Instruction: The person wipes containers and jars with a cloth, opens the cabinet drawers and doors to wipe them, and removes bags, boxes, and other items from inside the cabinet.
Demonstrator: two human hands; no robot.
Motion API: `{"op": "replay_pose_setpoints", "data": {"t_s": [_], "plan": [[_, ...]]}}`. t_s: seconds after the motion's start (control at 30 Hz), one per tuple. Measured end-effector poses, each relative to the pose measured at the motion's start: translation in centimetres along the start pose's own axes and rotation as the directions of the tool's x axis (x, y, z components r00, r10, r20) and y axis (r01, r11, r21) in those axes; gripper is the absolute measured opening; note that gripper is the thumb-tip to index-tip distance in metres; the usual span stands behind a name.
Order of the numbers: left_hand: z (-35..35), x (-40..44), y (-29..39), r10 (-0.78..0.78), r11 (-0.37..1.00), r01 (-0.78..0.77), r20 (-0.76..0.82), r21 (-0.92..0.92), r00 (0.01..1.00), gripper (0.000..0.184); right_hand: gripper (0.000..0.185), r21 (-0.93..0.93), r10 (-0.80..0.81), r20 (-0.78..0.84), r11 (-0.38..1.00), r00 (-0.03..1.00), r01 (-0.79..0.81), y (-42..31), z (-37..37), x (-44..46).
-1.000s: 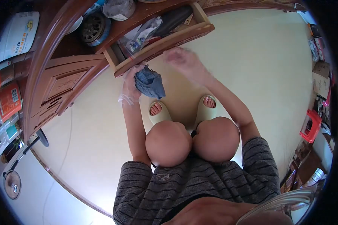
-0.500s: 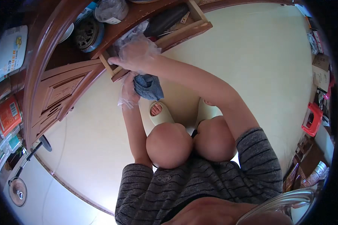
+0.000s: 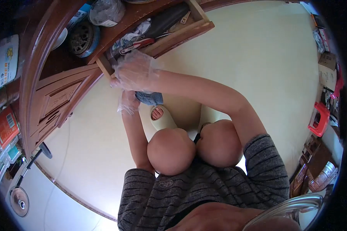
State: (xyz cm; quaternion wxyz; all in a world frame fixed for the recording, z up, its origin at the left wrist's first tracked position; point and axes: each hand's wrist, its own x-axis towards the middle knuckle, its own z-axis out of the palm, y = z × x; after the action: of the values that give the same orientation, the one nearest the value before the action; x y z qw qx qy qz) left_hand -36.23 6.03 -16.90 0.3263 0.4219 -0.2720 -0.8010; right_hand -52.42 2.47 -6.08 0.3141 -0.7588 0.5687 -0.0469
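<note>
Our left hand (image 3: 129, 101), in clear plastic, grips the blue-grey cloth (image 3: 149, 98) below the open drawer (image 3: 183, 37). Our right hand (image 3: 137, 72), gloved alike, crosses the drawer's left end just above it, fingers bent; we cannot tell whether it holds anything. Beyond lie a red tool (image 3: 137, 45) and a black object (image 3: 166, 21).

"NER" readable in orange on white pack (image 3: 4, 63), rest unclear; shirt logo (image 3: 166, 183) too small to be read; barcode (image 3: 10, 120) printed on orange pack (image 3: 4, 129)
</note>
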Motion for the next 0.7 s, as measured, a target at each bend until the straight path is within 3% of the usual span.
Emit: {"op": "replay_pose_setpoints", "data": {"t_s": [0.03,0.07,0.1,0.13,0.2,0.27,0.33,0.43,0.53,0.63,0.7], "plan": [[0.3,-0.3,0.2,-0.036,0.999,0.036,-0.078,-0.001,0.996,0.041,0.039,0.021,-0.024,0.062,1.000,0.998,0.022,0.0,-0.2,-0.3],[0.8,-0.6,0.6,-0.069,0.998,0.069,-0.154,-0.002,0.986,0.041,0.034,0.023,-0.127,-0.205,0.991,0.971,0.135,0.1,0.4,-0.6],[1.0,-0.6,1.0,-0.087,0.996,0.092,-0.174,0.020,0.981,0.040,0.030,-0.005,-0.218,-0.456,0.970,0.863,0.242,0.5,1.5,-1.1],[1.2,-0.6,1.4,-0.106,0.992,0.116,-0.194,0.042,0.975,0.040,0.025,-0.062,-0.289,-0.668,0.940,0.686,0.336,0.8,2.4,-1.9],[1.5,-0.4,1.9,-0.118,0.983,0.133,-0.121,0.129,0.986,0.041,0.014,0.092,-0.209,-0.773,0.897,0.600,0.432,1.7,3.4,-5.4],[4.3,0.3,3.6,-0.115,0.979,0.127,-0.077,0.162,0.990,0.041,0.018,0.199,-0.107,-0.644,0.933,0.758,0.301,5.0,3.9,-8.8],[4.6,0.9,3.8,-0.095,0.984,0.102,-0.050,0.149,0.994,0.041,0.021,0.154,0.067,-0.675,0.987,0.735,0.052,9.5,6.2,-11.1],[3.9,1.5,3.2,-0.050,0.994,0.053,-0.038,0.096,0.998,0.040,0.022,0.373,0.331,-0.799,0.928,0.503,-0.019,10.5,6.1,-11.5],[4.0,1.6,3.2,-0.054,0.991,0.061,-0.060,0.119,0.997,0.041,0.021,0.519,0.450,-0.678,0.853,0.581,-0.056,10.8,8.0,-11.0],[3.5,1.7,2.9,-0.056,0.992,0.063,-0.064,0.114,0.996,0.044,0.021,0.467,0.408,-0.655,0.880,0.636,-0.085,10.2,7.2,-9.4],[3.8,1.5,3.3,-0.074,0.990,0.079,-0.043,0.114,0.996,0.042,0.021,0.530,0.484,-0.577,0.834,0.658,-0.149,9.5,6.5,-8.5]]}}
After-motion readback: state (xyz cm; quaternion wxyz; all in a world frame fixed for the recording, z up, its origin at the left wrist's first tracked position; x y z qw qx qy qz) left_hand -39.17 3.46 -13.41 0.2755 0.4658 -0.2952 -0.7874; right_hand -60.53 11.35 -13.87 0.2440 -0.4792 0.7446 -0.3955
